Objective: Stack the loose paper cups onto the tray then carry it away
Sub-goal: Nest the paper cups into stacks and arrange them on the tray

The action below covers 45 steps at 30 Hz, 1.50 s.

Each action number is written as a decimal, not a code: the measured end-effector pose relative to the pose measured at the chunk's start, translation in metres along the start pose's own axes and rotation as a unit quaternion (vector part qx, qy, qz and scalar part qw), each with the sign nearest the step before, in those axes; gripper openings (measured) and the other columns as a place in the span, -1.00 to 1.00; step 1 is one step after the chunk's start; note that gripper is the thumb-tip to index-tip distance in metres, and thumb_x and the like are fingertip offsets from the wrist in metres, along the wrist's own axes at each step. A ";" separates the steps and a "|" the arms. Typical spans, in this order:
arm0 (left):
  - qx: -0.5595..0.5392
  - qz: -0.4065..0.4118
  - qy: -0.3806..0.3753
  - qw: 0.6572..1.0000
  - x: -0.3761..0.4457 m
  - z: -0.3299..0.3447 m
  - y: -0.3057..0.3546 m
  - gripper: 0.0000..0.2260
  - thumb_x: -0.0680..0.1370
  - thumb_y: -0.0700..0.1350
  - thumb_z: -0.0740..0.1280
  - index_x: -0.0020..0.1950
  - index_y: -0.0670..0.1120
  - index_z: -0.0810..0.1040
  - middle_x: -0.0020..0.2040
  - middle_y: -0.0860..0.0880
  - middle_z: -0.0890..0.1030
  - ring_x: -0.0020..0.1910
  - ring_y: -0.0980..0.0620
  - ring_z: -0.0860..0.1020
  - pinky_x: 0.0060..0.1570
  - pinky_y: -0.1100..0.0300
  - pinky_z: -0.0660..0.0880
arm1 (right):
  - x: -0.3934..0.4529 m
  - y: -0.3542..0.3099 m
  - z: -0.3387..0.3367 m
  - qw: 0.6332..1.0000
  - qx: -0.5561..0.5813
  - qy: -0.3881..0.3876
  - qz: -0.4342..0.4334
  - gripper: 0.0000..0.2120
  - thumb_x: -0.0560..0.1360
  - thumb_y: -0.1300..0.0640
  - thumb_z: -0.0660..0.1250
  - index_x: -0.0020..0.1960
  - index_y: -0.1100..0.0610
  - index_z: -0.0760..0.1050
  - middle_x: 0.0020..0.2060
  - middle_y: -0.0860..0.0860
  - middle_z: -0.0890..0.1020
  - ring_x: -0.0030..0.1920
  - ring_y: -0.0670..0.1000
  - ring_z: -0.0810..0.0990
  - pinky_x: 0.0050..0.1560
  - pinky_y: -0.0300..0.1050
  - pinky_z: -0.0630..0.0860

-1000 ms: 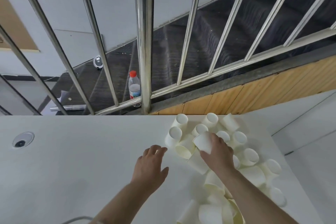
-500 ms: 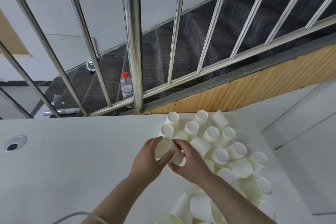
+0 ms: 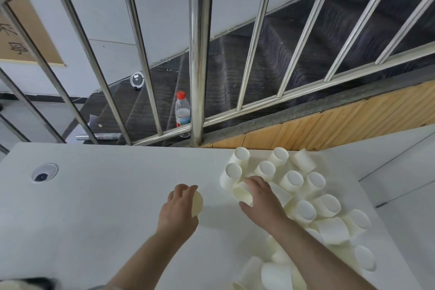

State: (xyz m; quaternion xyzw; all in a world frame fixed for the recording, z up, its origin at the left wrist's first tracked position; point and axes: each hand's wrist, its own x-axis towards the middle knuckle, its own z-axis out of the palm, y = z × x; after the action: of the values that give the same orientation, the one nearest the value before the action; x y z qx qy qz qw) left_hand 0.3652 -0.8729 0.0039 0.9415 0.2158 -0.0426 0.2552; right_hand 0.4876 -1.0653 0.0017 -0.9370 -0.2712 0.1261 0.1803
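A steel railing (image 3: 197,54) of round, polished bars rises behind the smooth white counter (image 3: 94,195), with dark ribbed stairs beyond it. The loose paper cups (image 3: 306,207) lie jumbled over the right side of the counter, most on their sides with open mouths showing, touching and overlapping each other. No tray is visible, so where the stack will end up cannot be told.

The right hand (image 3: 261,198) reaches into the near-left edge of the pile, fingers curled round 1 tipped cup (image 3: 242,194) by its wall. The left hand (image 3: 179,209) grasps a single cup (image 3: 197,202) apart from the pile, above bare counter, its round end facing right.

These cups look very light, thin-walled and matte cream, tapered cones with a rolled rim. They should crush easily, so a gentle hold round the wall suits them better than a squeeze at the mouth. The taper likely lets one nest in another if mouths and bases are lined up.

Behind the bars stand a plastic bottle (image 3: 182,113) with a red cap and, on the counter's left, a round cable grommet (image 3: 44,172).
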 end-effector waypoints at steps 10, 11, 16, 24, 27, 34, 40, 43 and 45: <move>0.004 0.038 -0.022 0.999 0.008 0.017 -0.037 -0.37 0.44 -0.24 0.26 0.47 0.09 0.19 0.40 0.11 0.22 0.39 0.04 0.23 0.24 0.19 0.32 | 0.063 -0.018 0.012 0.996 -0.083 -0.035 -0.003 -0.54 0.55 0.11 0.29 0.41 0.00 0.27 0.43 -0.06 0.25 0.33 0.08 0.30 0.20 0.00 0.44; 0.008 0.042 -0.023 0.999 0.009 0.017 -0.038 -0.36 0.45 -0.21 0.28 0.48 0.10 0.17 0.41 0.11 0.20 0.41 0.04 0.21 0.27 0.18 0.30 | 0.066 -0.018 0.014 0.995 -0.087 -0.037 -0.003 -0.55 0.56 0.11 0.29 0.41 0.00 0.28 0.43 -0.06 0.24 0.33 0.08 0.30 0.19 -0.02 0.44; 0.020 0.049 -0.028 0.998 0.009 0.017 -0.041 -0.29 0.43 0.06 0.39 0.49 0.13 0.11 0.46 0.09 0.14 0.47 0.04 0.12 0.42 0.11 0.10 | 0.076 -0.022 0.021 0.994 -0.111 -0.016 -0.005 -0.75 0.57 0.10 0.29 0.23 0.02 0.40 0.28 -0.04 0.37 0.20 0.06 0.40 -0.01 -0.10 0.46; 0.024 0.035 0.007 0.999 0.009 0.016 -0.039 -0.33 0.44 0.23 0.33 0.48 0.15 0.14 0.46 0.09 0.19 0.46 0.03 0.16 0.46 0.03 0.04 | 0.074 -0.029 0.027 0.997 -0.071 0.003 -0.011 -0.79 0.56 0.08 0.31 0.18 0.06 0.43 0.20 -0.03 0.42 0.19 0.03 0.41 0.08 -0.14 0.45; 0.008 0.034 0.015 0.999 0.010 0.011 -0.034 -0.34 0.45 0.24 0.33 0.47 0.14 0.17 0.45 0.11 0.22 0.44 0.05 0.19 0.47 -0.01 0.04 | 0.069 -0.031 0.021 0.997 0.042 0.059 -0.016 -0.81 0.50 0.08 0.39 0.07 0.05 0.47 0.09 -0.07 0.44 0.13 -0.01 0.44 0.07 -0.15 0.44; -0.077 0.038 0.051 0.995 0.016 0.004 -0.014 -0.23 0.38 0.26 0.41 0.49 0.06 0.18 0.43 0.13 0.30 0.37 0.08 0.32 0.43 0.05 0.16 | 0.038 -0.046 -0.008 0.921 0.382 0.055 0.044 -0.87 0.46 0.12 0.45 -0.02 0.02 0.56 -0.02 -0.17 0.61 0.00 -0.17 0.56 -0.10 -0.25 0.52; -0.176 0.053 0.076 0.980 0.011 0.006 0.006 -0.27 0.33 0.15 0.51 0.41 0.05 0.29 0.30 0.15 0.45 0.22 0.16 0.46 0.19 0.17 0.42 | 0.021 -0.043 -0.018 0.858 0.502 -0.011 0.108 -0.91 0.51 0.23 0.38 0.01 0.18 0.56 -0.04 0.04 0.63 -0.07 -0.04 0.58 -0.11 -0.18 0.54; -0.175 0.056 0.072 0.980 0.011 0.008 0.008 -0.29 0.32 0.09 0.52 0.38 0.06 0.30 0.28 0.15 0.44 0.19 0.17 0.50 0.07 0.14 0.51 | 0.015 -0.035 -0.015 0.864 0.487 -0.014 0.124 -0.90 0.52 0.19 0.37 0.03 0.13 0.57 0.00 0.01 0.63 -0.02 -0.04 0.58 -0.09 -0.18 0.54; -0.150 0.062 0.066 0.984 0.011 0.009 0.008 -0.28 0.32 0.08 0.51 0.40 0.05 0.27 0.29 0.14 0.43 0.19 0.13 0.50 0.08 0.11 0.51 | 0.011 -0.030 -0.011 0.907 0.403 0.042 0.112 -0.90 0.49 0.06 0.42 0.00 0.02 0.58 0.00 -0.10 0.62 0.00 -0.11 0.57 -0.05 -0.24 0.50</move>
State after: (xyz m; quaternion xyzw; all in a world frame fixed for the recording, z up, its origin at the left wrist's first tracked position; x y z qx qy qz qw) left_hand 0.3789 -0.8791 -0.0025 0.9049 0.1768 0.0686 0.3810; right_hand 0.4866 -1.0381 0.0223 -0.8133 -0.0829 0.2043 0.5385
